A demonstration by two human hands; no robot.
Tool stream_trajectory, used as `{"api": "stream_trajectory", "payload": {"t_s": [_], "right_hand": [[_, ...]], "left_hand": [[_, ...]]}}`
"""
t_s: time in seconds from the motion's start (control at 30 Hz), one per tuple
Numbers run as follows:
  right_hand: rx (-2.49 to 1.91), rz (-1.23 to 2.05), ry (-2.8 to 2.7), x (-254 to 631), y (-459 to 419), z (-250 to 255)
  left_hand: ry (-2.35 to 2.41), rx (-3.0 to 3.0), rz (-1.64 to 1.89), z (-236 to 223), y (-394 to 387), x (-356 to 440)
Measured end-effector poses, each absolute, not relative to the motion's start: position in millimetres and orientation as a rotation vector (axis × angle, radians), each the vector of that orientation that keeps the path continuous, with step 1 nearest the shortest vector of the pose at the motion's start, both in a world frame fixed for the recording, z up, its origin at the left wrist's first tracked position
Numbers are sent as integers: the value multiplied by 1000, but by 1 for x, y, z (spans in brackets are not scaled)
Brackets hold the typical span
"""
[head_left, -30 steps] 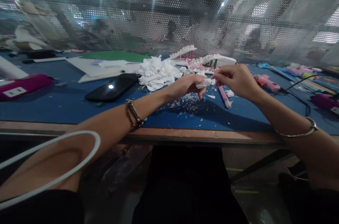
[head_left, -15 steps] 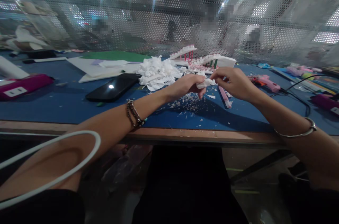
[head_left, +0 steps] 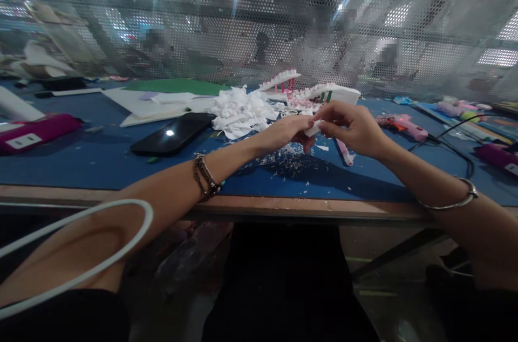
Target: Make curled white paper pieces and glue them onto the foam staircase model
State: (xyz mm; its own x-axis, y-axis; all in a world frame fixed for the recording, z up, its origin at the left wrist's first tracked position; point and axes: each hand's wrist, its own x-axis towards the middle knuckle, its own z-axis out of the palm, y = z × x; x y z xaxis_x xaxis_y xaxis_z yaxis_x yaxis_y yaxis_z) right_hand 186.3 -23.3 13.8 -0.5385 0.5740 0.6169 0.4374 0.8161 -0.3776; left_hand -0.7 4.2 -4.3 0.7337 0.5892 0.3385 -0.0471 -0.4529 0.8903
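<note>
Over the blue table top (head_left: 81, 164) my left hand (head_left: 283, 134) and my right hand (head_left: 354, 129) meet, both closed on one small white foam piece (head_left: 313, 127). The left fingers wrap its near end. The right thumb and fingers pinch its far end. Fine white crumbs (head_left: 289, 156) lie on the mat just under the hands. A pink pen-shaped tool (head_left: 343, 152) rests on the mat below my right hand.
A heap of white scraps (head_left: 240, 110) and a white model on pink and green posts (head_left: 311, 94) lie behind the hands. A black phone (head_left: 172, 134) lies left of them, a pink glue gun (head_left: 404, 125) with its cord right. A perforated screen (head_left: 259, 18) closes the back.
My right hand has slid a little left, closer against my left hand, covering more of the white piece. The left arm has stayed put.
</note>
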Motion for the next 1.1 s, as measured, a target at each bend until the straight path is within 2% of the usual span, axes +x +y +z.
{"api": "stream_trajectory", "payload": {"t_s": [0.23, 0.43, 0.9, 1.1], "right_hand": [[-741, 343, -2183, 185, -27, 15], [-738, 270, -2175, 185, -26, 15], [-696, -160, -2372, 187, -22, 13], [-766, -39, -2304, 186, -20, 11]], "left_hand": [[400, 1831, 781, -6, 4, 0], [356, 1911, 776, -9, 7, -2], [496, 2781, 819, -6, 7, -6], [534, 2806, 722, -3, 2, -4]]}}
